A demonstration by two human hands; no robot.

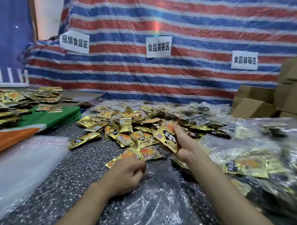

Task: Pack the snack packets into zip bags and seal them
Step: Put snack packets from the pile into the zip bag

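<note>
A heap of gold snack packets [128, 128] lies on the speckled table [65, 174] ahead of me. My right hand [182, 141] is closed around a small stack of gold packets [167, 137], held just above the heap's near edge. My left hand [126, 173] rests low on the table with fingers curled at the mouth of a clear zip bag [152, 199] that lies flat in front of me; whether it pinches the bag I cannot tell. Two orange-faced packets [145, 153] lie just beyond its fingers.
A stack of empty clear zip bags [23, 167] lies at the left. Filled bags of packets [247, 164] pile up on the right. More packets [12, 103] sit on a green and orange cloth [43, 121] far left. Cardboard boxes [268, 98] stand at the right, a striped tarp [160, 75] behind.
</note>
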